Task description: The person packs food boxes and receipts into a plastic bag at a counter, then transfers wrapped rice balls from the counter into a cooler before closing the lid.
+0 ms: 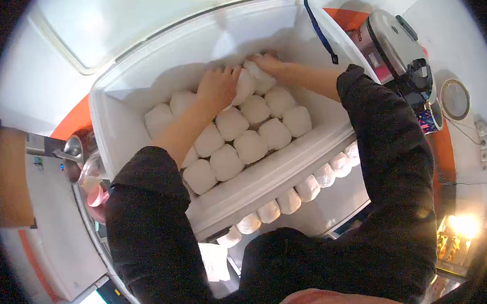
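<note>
I lean over an open white chest freezer (139, 86) packed with several white bagged lumps (237, 147) in rows. My left hand (217, 86) presses down on a white bag (245, 85) at the far end of the rows. My right hand (266, 61) grips the same area, its fingers curled on a white bag (258, 76) by the freezer's far wall. Both sleeves are black. More white bags (307, 187) line up outside along the freezer's near wall.
The freezer lid (135, 19) stands open behind. A rice cooker (393, 42) sits to the right, with a round gauge (455, 99) beyond it. Metal bowls and a pink scoop (92, 189) lie to the left. A blue strap (319, 30) hangs over the freezer.
</note>
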The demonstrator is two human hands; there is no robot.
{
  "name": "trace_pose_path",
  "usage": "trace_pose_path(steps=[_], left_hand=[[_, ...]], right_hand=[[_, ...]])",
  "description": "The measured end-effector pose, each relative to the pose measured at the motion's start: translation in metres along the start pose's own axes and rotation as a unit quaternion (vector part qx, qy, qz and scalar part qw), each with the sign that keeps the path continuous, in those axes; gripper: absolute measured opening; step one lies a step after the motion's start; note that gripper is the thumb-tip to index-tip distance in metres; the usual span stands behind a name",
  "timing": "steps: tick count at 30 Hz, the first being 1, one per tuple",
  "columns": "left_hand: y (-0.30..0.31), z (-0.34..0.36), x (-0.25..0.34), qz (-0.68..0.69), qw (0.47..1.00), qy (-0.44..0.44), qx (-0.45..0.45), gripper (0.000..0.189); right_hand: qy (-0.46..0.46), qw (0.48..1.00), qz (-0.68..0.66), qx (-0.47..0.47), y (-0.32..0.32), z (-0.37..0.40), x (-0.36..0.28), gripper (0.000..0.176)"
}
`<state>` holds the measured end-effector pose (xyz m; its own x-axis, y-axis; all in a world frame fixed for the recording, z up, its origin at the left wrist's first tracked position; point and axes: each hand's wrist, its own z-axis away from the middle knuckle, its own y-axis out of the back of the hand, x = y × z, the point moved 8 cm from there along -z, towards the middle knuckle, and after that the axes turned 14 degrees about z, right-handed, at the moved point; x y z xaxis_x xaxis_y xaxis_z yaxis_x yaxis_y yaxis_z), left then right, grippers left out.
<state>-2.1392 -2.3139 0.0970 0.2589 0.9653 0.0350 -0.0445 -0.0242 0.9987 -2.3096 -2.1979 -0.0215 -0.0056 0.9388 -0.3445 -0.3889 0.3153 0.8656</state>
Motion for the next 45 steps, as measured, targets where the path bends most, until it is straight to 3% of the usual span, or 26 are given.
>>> trace_pose_path(steps=[4, 6, 8, 9, 10, 11, 13, 14, 16, 18, 20, 22, 25, 27, 28, 30, 31, 32, 34, 36, 37, 39, 40, 42, 44, 45], left_hand=[[-0.002, 0.006, 0.015, 0.057, 0.987, -0.081, 0.128, 0.059], [-0.01, 0.005, 0.016, 0.042, 0.987, -0.101, 0.119, 0.064], [-0.014, 0.002, 0.011, 0.085, 0.985, -0.097, 0.112, 0.067], [-0.015, -0.002, 0.009, 0.106, 0.984, -0.095, 0.109, 0.069], [-0.01, -0.003, 0.013, 0.131, 0.985, -0.081, 0.084, 0.07], [-0.001, -0.004, 0.022, 0.156, 0.984, -0.066, 0.061, 0.07], [0.01, -0.008, 0.034, 0.162, 0.982, -0.069, 0.071, 0.068], [0.001, -0.013, 0.037, 0.143, 0.981, -0.087, 0.103, 0.066], [0.008, -0.019, 0.045, 0.135, 0.983, -0.082, 0.092, 0.058], [0.02, -0.032, 0.053, 0.144, 0.989, -0.037, 0.022, 0.047], [0.004, -0.054, 0.04, 0.138, 0.99, -0.03, 0.008, 0.038], [-0.027, -0.085, 0.021, 0.142, 0.983, -0.086, 0.075, 0.035], [-0.016, -0.09, 0.027, 0.089, 0.991, -0.084, 0.054, 0.041], [0.02, -0.081, 0.058, 0.065, 0.994, -0.075, 0.044, 0.043], [0.039, -0.075, 0.072, 0.061, 0.995, -0.066, 0.043, 0.043], [0.006, -0.09, 0.043, 0.033, 0.994, -0.092, 0.048, 0.039], [0.007, -0.093, 0.044, 0.012, 0.993, -0.101, 0.057, 0.036], [0.001, -0.097, 0.042, -0.001, 0.993, -0.104, 0.054, 0.034], [-0.001, -0.097, 0.035, 0.045, 0.987, -0.137, 0.073, 0.028], [0.016, -0.096, 0.053, 0.146, 0.989, -0.003, 0.016, 0.029], [0.018, -0.096, 0.058, 0.192, 0.979, 0.064, -0.013, 0.03], [0.037, -0.089, 0.062, 0.223, 0.974, 0.048, 0.007, 0.034], [0.034, -0.087, 0.056, 0.244, 0.969, 0.04, 0.012, 0.036], [-0.006, -0.08, -0.013, 0.38, 0.918, 0.115, 0.025, 0.037], [-0.006, -0.077, -0.017, 0.389, 0.909, 0.145, 0.022, 0.038], [0.008, -0.076, 0.007, 0.333, 0.933, 0.138, 0.014, 0.038]], right_hand=[[0.012, 0.999, -0.032, 0.02, -0.011, 0.0, 0.002, 0.078], [0.122, 0.979, -0.11, -0.119, -0.009, -0.003, -0.006, 0.065], [0.236, 0.921, -0.187, -0.246, 0.007, 0.009, -0.023, 0.052], [0.319, 0.909, -0.103, -0.247, 0.016, 0.017, -0.031, 0.047], [0.401, 0.885, -0.027, -0.234, 0.028, 0.03, -0.04, 0.043], [0.487, 0.843, 0.172, -0.15, 0.041, 0.035, -0.045, 0.041], [0.58, 0.78, 0.23, -0.042, 0.055, 0.05, -0.05, 0.039], [0.609, 0.788, 0.092, -0.028, 0.04, 0.031, -0.04, 0.04], [0.595, 0.791, 0.088, -0.116, 0.034, 0.01, -0.047, 0.041], [0.559, 0.746, 0.328, 0.15, 0.079, 0.075, -0.075, 0.038], [0.561, 0.756, 0.226, 0.25, 0.149, 0.162, -0.088, 0.036], [0.615, 0.76, -0.1, 0.184, 0.218, 0.282, -0.062, 0.031], [0.56, 0.785, -0.18, 0.195, 0.247, 0.397, 0.043, 0.02], [0.524, 0.794, -0.085, 0.296, 0.231, 0.427, 0.123, 0.015], [0.414, 0.867, 0.003, 0.278, 0.212, 0.414, 0.176, 0.017], [0.238, 0.902, 0.075, 0.353, 0.216, 0.389, 0.29, 0.022], [0.086, 0.922, -0.002, 0.376, 0.22, 0.364, 0.368, 0.022], [0.08, 0.922, -0.084, 0.37, 0.218, 0.325, 0.447, 0.017], [-0.053, 0.866, -0.118, 0.483, 0.216, 0.265, 0.601, 0.013], [-0.142, 0.884, 0.02, 0.446, 0.235, 0.241, 0.648, 0.023], [-0.083, 0.875, 0.094, 0.467, 0.227, 0.212, 0.686, 0.042], [-0.096, 0.896, 0.192, 0.389, 0.22, 0.164, 0.733, 0.059], [-0.123, 0.947, 0.173, 0.24, 0.203, 0.131, 0.762, 0.074], [-0.123, 0.934, 0.218, 0.253, 0.194, 0.106, 0.782, 0.075], [-0.141, 0.951, 0.118, 0.248, 0.214, 0.129, 0.759, 0.073], [-0.152, 0.955, 0.069, 0.247, 0.226, 0.143, 0.743, 0.072]])
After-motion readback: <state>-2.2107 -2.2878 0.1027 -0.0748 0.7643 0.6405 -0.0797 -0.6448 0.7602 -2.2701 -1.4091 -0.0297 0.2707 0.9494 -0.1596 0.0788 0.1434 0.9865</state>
